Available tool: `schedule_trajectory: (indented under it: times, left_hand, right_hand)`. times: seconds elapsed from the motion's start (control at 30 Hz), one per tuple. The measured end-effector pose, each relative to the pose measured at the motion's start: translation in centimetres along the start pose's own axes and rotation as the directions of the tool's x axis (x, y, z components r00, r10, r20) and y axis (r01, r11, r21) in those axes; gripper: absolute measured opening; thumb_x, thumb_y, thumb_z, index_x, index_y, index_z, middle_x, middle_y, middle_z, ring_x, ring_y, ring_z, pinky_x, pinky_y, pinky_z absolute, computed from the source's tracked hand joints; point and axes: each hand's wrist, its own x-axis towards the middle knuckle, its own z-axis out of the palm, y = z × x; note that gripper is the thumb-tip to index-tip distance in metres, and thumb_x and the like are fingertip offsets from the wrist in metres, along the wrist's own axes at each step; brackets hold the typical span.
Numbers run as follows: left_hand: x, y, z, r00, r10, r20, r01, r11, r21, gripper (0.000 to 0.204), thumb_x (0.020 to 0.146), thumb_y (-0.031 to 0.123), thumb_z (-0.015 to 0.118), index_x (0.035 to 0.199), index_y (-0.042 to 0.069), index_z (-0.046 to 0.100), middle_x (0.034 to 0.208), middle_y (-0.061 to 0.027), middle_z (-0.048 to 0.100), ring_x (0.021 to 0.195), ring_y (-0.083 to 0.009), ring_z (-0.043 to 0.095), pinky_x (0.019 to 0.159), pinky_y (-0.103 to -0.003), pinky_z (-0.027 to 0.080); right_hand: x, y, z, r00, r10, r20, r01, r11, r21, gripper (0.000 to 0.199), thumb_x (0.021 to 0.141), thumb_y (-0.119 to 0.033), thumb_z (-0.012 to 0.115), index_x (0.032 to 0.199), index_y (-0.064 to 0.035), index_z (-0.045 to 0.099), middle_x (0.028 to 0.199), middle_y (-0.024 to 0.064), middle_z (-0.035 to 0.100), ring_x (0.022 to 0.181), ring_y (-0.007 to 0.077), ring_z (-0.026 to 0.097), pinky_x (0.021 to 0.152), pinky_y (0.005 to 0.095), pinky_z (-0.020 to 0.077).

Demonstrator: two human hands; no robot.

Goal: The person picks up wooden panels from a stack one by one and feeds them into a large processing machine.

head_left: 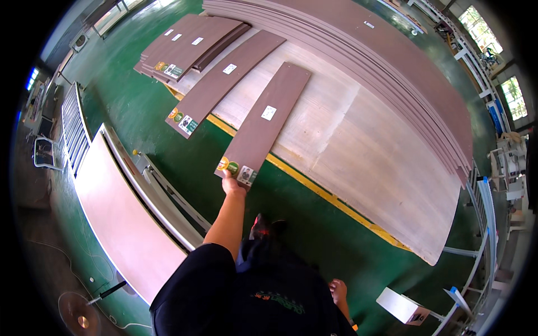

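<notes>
Your dark shirt (269, 291) fills the bottom of the view, with some small coloured lettering on it. Past it you've got a big bench (381, 157), topped in pale, streaky sheet material with a scuffed yellow edge, standing on a glossy green floor (188, 157). It looks like a workshop: bright windows (481, 31) up at the right, a rack of metal rails (489, 224) below them, a roller conveyor (75, 123) off to the left, plus a smooth pale board (120, 207) beside you.

Your left hand (234, 186) has the near end of a long brown panel (274, 103) pinched, thumb on top, other fingers hidden. That panel is flat, matte and rectangular, with a white label midway and shiny round and square stickers at your end. It sticks out over the yellow edge; can't tell whether the far part rests on the bench. Just left lies a similar panel (241, 57), then a short stack (204, 31), with a much larger layered stack (386, 61) along the far side.

Your right hand (337, 291) hangs low near a white box (399, 304), fingers seemingly curled; can't tell if they're closed on anything.
</notes>
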Motion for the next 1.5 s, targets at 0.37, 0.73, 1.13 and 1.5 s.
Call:
schedule_trajectory:
  times: [0.37,0.73,1.13,1.5]
  left_hand:
    - [11.5,12.2,7.1,0.977,0.214,0.001,-0.214,0.977,0.018,0.032,0.095,0.032,0.041,0.104,0.005,0.055,0.100,-0.0087,0.060,0.084,-0.0256,0.062,0.073,-0.045,0.053]
    - [9.8,10.5,12.8,0.970,0.230,-0.083,-0.227,0.973,0.040,0.032,0.095,0.032,0.039,0.105,0.006,0.054,0.097,-0.0066,0.060,0.080,-0.0249,0.063,0.069,-0.041,0.055]
    - [11.3,9.6,15.6,0.979,0.202,-0.032,-0.202,0.979,-0.028,0.031,0.095,0.031,0.040,0.104,0.005,0.054,0.099,-0.0066,0.060,0.086,-0.0229,0.061,0.075,-0.040,0.053]
    - [8.1,-1.0,-2.0,0.957,-0.118,0.266,-0.191,0.437,0.879,0.047,0.090,0.051,0.043,0.085,0.005,0.050,0.062,-0.0085,0.054,0.051,-0.0194,0.053,0.045,-0.034,0.046]
  right_hand:
    - [-5.3,-0.8,2.1,0.999,-0.040,-0.036,0.040,0.999,0.010,0.031,0.074,-0.008,0.056,0.104,0.0000,0.051,0.073,0.0082,0.056,0.056,0.0136,0.052,0.048,0.0264,0.0398]
    - [-8.2,0.6,-0.5,0.988,0.100,-0.115,-0.093,0.994,0.066,0.033,0.073,-0.005,0.057,0.104,0.0006,0.049,0.074,0.0087,0.054,0.053,0.0132,0.051,0.044,0.0248,0.0387]
    - [-6.5,0.3,-1.0,0.995,-0.038,-0.091,0.039,0.999,0.007,0.029,0.076,-0.008,0.058,0.104,-0.0020,0.052,0.072,0.0042,0.056,0.053,0.0089,0.047,0.043,0.0231,0.0354]
    - [-3.5,8.9,-3.4,1.000,-0.001,-0.024,0.004,0.994,0.113,0.032,0.075,-0.010,0.056,0.105,0.0008,0.050,0.077,0.0115,0.059,0.054,0.0175,0.057,0.048,0.0284,0.0467]
